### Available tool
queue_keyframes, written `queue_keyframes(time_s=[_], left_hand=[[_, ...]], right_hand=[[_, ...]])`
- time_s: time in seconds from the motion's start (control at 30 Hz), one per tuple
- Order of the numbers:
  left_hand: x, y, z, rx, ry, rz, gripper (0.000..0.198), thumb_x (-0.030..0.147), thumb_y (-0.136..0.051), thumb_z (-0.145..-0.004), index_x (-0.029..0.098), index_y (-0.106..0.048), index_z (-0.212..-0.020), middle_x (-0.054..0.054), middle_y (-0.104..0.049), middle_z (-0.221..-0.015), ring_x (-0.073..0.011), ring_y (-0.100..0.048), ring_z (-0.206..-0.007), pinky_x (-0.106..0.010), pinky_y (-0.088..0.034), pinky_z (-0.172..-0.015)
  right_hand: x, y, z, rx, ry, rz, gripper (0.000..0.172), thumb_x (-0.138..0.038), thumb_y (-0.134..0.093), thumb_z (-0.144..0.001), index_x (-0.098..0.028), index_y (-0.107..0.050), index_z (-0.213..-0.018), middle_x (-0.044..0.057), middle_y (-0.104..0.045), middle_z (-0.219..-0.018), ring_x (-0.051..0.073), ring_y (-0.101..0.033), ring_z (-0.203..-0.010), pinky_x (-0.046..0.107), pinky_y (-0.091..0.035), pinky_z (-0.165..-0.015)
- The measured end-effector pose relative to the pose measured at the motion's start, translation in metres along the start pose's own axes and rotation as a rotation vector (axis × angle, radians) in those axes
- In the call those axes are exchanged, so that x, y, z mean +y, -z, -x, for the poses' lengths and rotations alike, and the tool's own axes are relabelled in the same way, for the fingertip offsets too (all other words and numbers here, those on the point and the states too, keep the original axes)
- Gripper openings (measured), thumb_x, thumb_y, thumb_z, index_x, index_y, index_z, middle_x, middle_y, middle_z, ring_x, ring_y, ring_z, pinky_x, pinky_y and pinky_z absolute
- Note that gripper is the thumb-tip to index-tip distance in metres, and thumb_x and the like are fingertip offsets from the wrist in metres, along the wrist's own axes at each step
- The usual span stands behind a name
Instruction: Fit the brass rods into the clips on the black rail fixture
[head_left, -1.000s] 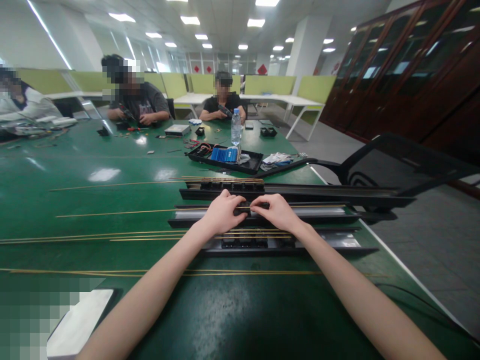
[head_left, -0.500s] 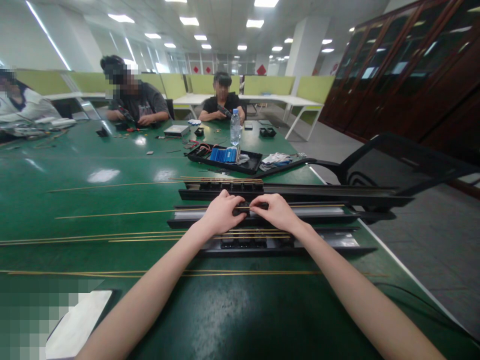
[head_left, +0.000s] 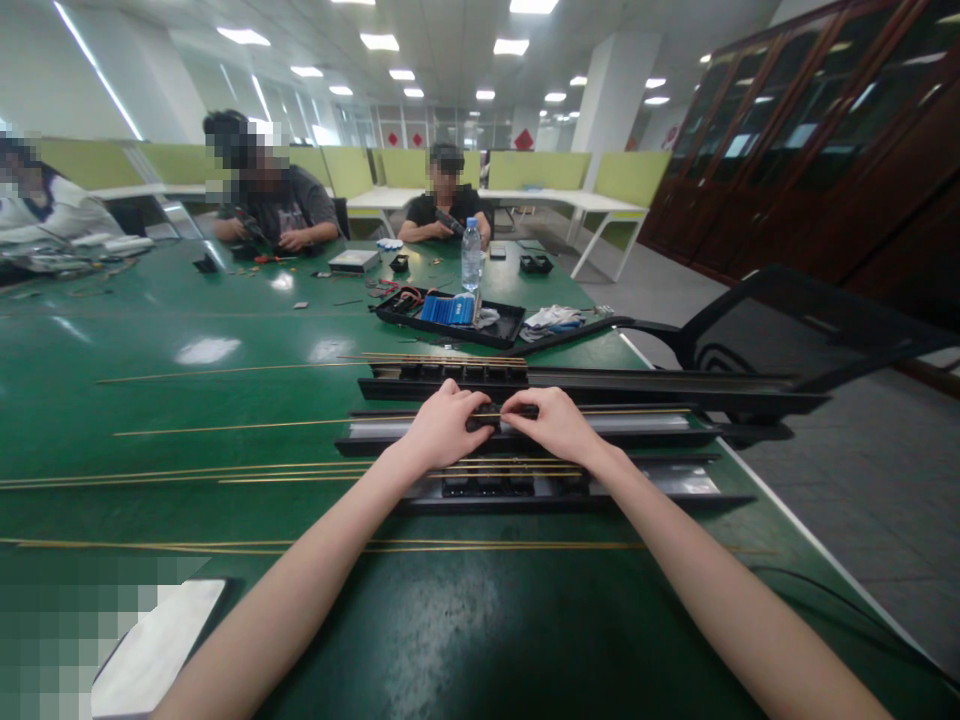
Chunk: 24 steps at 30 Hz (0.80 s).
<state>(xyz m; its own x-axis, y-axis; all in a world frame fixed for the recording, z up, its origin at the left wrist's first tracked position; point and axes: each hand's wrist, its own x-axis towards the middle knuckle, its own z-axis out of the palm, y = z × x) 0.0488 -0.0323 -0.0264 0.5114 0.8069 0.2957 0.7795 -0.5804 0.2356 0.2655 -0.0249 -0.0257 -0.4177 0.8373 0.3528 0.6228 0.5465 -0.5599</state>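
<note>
Three long black rails lie side by side across the green table [head_left: 150,400]. My left hand [head_left: 444,427] and my right hand [head_left: 549,423] rest together on the middle rail [head_left: 645,432], fingers curled and pinching a thin brass rod [head_left: 240,425] and a small black part between them. The far rail [head_left: 637,385] holds a row of black inserts at its left end. The near rail [head_left: 675,490] also carries black inserts, just below my wrists.
Several more brass rods [head_left: 187,472] lie lengthwise across the table. A black tray [head_left: 510,325] with blue parts and a water bottle [head_left: 472,254] stand behind the rails. Three other people sit at the far side. A black chair [head_left: 810,330] stands at the right edge.
</note>
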Motion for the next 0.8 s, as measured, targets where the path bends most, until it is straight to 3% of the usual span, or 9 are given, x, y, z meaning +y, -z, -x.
queue_keyframes(time_s=[0.8], left_hand=[[-0.0010,-0.0001,-0.0006,-0.005,0.000,-0.007,0.043,0.042,-0.062,-0.086,0.021,-0.063,-0.124,-0.007,-0.071,-0.099,-0.0274,-0.051,-0.101,-0.039,-0.048,-0.089]], right_hand=[[-0.0010,0.0016,0.0000,0.005,0.001,-0.010,0.011,-0.022,-0.066,-0.082,-0.023,-0.077,-0.085,0.001,-0.078,-0.088,0.019,-0.072,-0.082,0.028,-0.053,-0.076]])
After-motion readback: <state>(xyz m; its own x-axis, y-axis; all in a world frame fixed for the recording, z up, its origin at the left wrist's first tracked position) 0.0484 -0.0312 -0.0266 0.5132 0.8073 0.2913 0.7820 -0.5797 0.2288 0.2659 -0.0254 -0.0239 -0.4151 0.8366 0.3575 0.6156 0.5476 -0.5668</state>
